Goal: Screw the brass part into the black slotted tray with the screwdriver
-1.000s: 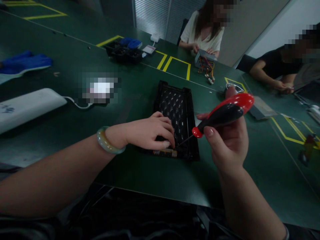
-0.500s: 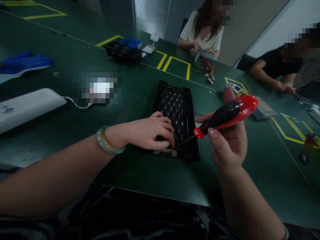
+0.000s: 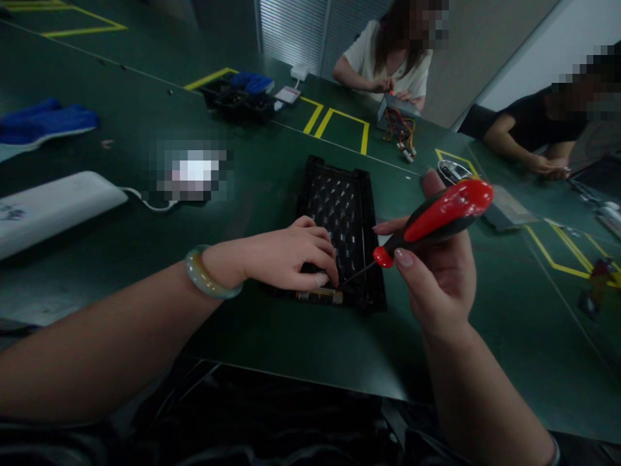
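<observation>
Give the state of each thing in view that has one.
Black rectangular panel, lying flat
Red and black screwdriver, tilted toward the panel
Right hand, closed around the screwdriver
Left hand, resting on the panel
Blue fabric glove, lying unworn
Grey metal box, coloured wires trailing out
Black compartmented tray, open-topped
White oblong box, corded

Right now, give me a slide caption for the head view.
Left hand on a black casing, right hand holding a red-and-black screwdriver pointed at it.
</observation>
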`<state>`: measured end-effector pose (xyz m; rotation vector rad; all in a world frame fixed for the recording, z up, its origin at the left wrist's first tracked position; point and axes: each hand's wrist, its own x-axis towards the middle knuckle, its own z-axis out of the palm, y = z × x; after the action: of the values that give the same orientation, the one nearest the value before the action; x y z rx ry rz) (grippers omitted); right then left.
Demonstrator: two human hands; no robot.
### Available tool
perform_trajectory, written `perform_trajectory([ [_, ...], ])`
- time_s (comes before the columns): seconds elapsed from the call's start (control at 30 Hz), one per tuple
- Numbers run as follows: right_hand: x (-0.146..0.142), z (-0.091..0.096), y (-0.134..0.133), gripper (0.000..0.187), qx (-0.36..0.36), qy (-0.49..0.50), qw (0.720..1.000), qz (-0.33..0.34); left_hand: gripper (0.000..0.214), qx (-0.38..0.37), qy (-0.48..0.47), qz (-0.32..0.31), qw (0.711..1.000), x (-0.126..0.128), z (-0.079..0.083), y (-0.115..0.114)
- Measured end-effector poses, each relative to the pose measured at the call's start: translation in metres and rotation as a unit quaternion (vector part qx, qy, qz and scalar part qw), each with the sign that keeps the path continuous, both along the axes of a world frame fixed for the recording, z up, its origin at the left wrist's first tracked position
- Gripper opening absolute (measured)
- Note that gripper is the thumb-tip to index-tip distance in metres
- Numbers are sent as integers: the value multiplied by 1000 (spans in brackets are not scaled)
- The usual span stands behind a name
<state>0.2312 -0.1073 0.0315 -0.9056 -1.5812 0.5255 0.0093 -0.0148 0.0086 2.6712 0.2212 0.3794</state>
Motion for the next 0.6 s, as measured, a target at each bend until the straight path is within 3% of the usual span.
perform_trajectory([
  [0.3,5,-2,4,58,33,-15,999,-30,23,4,17,-2,1000,0,1,0],
  [0.43,1,2,6,42,92,46,992,-68,24,7,23,2,1000,-1,0,0],
  [0.6,2,5,12,38,129,117,974,-143,26,-19,1,5,1000,-3,2,2],
])
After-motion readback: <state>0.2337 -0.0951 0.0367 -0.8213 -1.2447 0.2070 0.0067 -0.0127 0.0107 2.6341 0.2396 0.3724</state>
